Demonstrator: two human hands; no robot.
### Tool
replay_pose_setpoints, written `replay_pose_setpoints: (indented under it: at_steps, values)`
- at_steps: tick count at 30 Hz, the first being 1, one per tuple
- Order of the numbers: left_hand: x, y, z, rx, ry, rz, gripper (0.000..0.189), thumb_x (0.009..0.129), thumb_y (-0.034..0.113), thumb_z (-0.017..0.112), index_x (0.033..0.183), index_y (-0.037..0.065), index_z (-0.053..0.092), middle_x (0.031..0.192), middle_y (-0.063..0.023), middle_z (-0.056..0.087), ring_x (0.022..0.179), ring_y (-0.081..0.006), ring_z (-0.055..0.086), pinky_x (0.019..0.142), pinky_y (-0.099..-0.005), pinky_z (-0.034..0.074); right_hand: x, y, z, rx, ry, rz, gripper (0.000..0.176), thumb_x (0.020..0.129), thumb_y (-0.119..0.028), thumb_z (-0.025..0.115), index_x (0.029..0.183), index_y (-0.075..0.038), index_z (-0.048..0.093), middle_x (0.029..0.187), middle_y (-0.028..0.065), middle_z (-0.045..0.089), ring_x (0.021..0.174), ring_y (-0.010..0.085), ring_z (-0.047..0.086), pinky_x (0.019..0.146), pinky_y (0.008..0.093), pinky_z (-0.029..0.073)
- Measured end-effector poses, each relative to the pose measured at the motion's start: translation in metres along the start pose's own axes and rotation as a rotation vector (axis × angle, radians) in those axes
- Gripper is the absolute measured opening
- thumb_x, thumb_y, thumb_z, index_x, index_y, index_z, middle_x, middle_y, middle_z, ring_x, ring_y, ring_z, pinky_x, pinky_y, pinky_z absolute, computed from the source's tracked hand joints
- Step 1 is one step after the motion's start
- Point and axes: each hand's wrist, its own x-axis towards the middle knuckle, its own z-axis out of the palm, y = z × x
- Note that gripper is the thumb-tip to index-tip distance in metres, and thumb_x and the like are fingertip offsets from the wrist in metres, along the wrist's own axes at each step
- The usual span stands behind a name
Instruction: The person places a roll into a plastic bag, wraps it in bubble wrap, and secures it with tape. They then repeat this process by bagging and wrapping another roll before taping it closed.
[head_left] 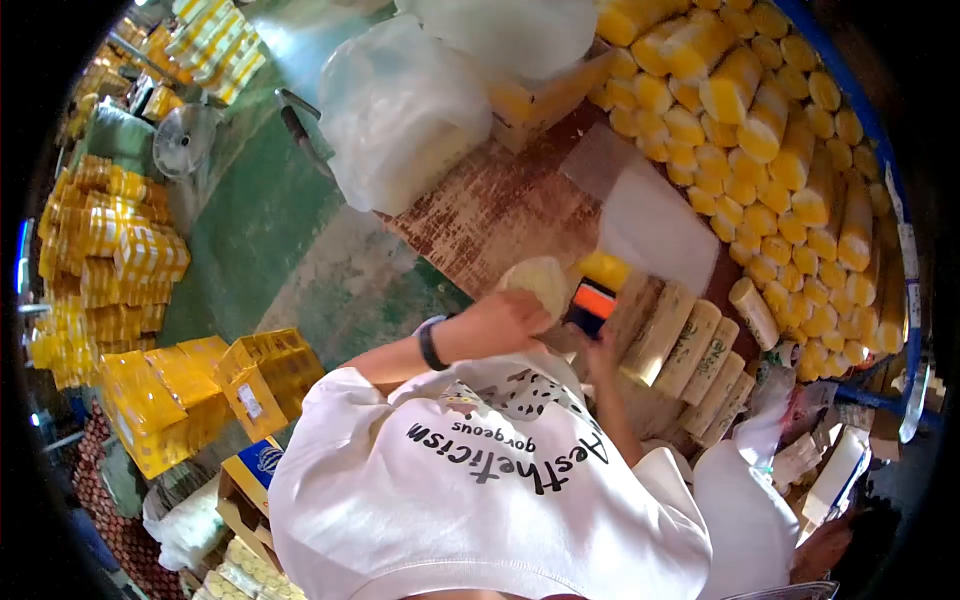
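My left hand (512, 318), with a dark band on its wrist, is closed at the lower edge of a pale round roll (538, 283). To its right, my right hand (600, 345) grips a dark object with an orange stripe (594, 302). A yellow piece (604, 268) lies just beyond that object. Several brown paper-wrapped bundles (690, 348) stand side by side to the right of my right hand. The hands are over the near edge of a worn reddish-brown tabletop (480, 215).
Large translucent bags (400, 110) and an open carton (545, 105) are at the far side. Many yellow-white rolls (760, 120) are stacked right. Yellow-taped boxes (160, 400) are at left, beside a green floor (250, 210). Another person's arm (825, 548) shows at lower right.
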Motion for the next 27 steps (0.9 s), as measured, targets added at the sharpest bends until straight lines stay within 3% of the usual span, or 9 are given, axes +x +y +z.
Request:
replay_pose_setpoints:
  at_steps: [5, 6, 13, 15, 19, 21, 25, 26, 27]
  values:
    - [-0.011, -0.025, -0.020, -0.207, -0.352, 0.016, 0.024, 0.074, 0.014, 0.067, 0.098, 0.012, 0.065, 0.111, -0.0138, 0.054, 0.109, -0.0326, 0.051, 0.088, -0.0399, 0.046, -0.016, -0.087, -0.013, -0.075, -0.076, -0.049, 0.038, 0.071, -0.014, 0.081, 0.102, -0.002, 0.063, 0.095, 0.0037, 0.067, 0.085, 0.0157, 0.063, 0.079, 0.0302, 0.051]
    - [-0.002, -0.013, -0.039, -0.027, -0.180, 0.126, 0.023, 0.073, 0.014, 0.069, 0.095, 0.015, 0.066, 0.127, -0.0158, 0.045, 0.121, -0.0377, 0.040, 0.095, -0.0446, 0.041, -0.015, -0.097, -0.014, -0.091, -0.158, -0.236, 0.037, 0.072, -0.014, 0.080, 0.103, -0.002, 0.062, 0.092, 0.0045, 0.067, 0.085, 0.0168, 0.064, 0.076, 0.0302, 0.053]
    - [-0.002, -0.030, 0.006, -0.506, 0.155, -0.160, 0.046, 0.070, 0.022, 0.077, 0.112, 0.015, 0.061, 0.134, -0.0156, 0.037, 0.124, -0.0382, 0.037, 0.098, -0.0460, 0.037, -0.023, -0.145, -0.011, 0.267, -0.455, -0.217, 0.043, 0.074, -0.002, 0.074, 0.113, 0.001, 0.056, 0.105, 0.0095, 0.063, 0.092, 0.0211, 0.064, 0.082, 0.0362, 0.054]
    - [-0.006, -0.017, 0.015, -0.572, 0.159, -0.417, 0.054, 0.069, 0.026, 0.078, 0.117, 0.010, 0.058, 0.133, -0.0159, 0.037, 0.123, -0.0383, 0.037, 0.098, -0.0464, 0.037, -0.022, -0.140, -0.009, 0.291, -0.383, -0.151, 0.042, 0.074, -0.001, 0.072, 0.112, 0.000, 0.057, 0.104, 0.0087, 0.064, 0.092, 0.0207, 0.063, 0.081, 0.0347, 0.053]
    - [-0.023, -0.016, 0.047, -0.184, 0.341, -0.181, 0.059, 0.071, 0.034, 0.077, 0.118, 0.004, 0.055, 0.127, -0.0166, 0.039, 0.120, -0.0368, 0.039, 0.101, -0.0461, 0.032, -0.022, -0.127, 0.029, 0.129, -0.024, -0.003, 0.038, 0.074, -0.010, 0.074, 0.109, -0.003, 0.061, 0.103, 0.0056, 0.063, 0.096, 0.0166, 0.057, 0.088, 0.0290, 0.042]
    - [-0.024, -0.005, 0.042, -0.086, 0.334, -0.179, 0.058, 0.073, 0.036, 0.075, 0.117, 0.003, 0.055, 0.122, -0.0175, 0.042, 0.118, -0.0371, 0.040, 0.103, -0.0461, 0.030, -0.024, -0.107, 0.048, 0.417, 0.078, 0.040, 0.043, 0.074, -0.018, 0.075, 0.111, -0.002, 0.059, 0.107, 0.0034, 0.061, 0.099, 0.0161, 0.054, 0.090, 0.0297, 0.040]
    - [-0.021, 0.013, 0.027, -0.542, 0.170, -0.549, 0.059, 0.081, 0.044, 0.063, 0.119, 0.000, 0.049, 0.127, -0.0236, 0.041, 0.119, -0.0445, 0.038, 0.104, -0.0531, 0.027, -0.037, -0.101, 0.053, 0.394, 0.093, 0.132, 0.042, 0.075, -0.016, 0.075, 0.110, -0.002, 0.059, 0.107, 0.0045, 0.061, 0.099, 0.0167, 0.054, 0.089, 0.0293, 0.040]
    - [-0.030, 0.015, 0.009, 0.040, 0.015, -0.061, 0.050, 0.082, 0.038, 0.061, 0.114, 0.002, 0.048, 0.130, -0.0238, 0.040, 0.120, -0.0440, 0.039, 0.101, -0.0514, 0.033, -0.040, -0.100, 0.052, 0.361, 0.077, 0.131, 0.042, 0.075, -0.015, 0.075, 0.111, -0.002, 0.058, 0.108, 0.0035, 0.060, 0.099, 0.0160, 0.054, 0.088, 0.0294, 0.039]
    - [-0.032, 0.016, 0.011, 0.078, 0.010, -0.086, 0.049, 0.080, 0.036, 0.062, 0.112, 0.002, 0.049, 0.130, -0.0233, 0.041, 0.119, -0.0432, 0.041, 0.099, -0.0498, 0.035, -0.042, -0.096, 0.053, 0.427, 0.075, 0.147, 0.041, 0.075, -0.015, 0.075, 0.110, -0.003, 0.058, 0.105, 0.0021, 0.060, 0.097, 0.0148, 0.054, 0.088, 0.0287, 0.038]
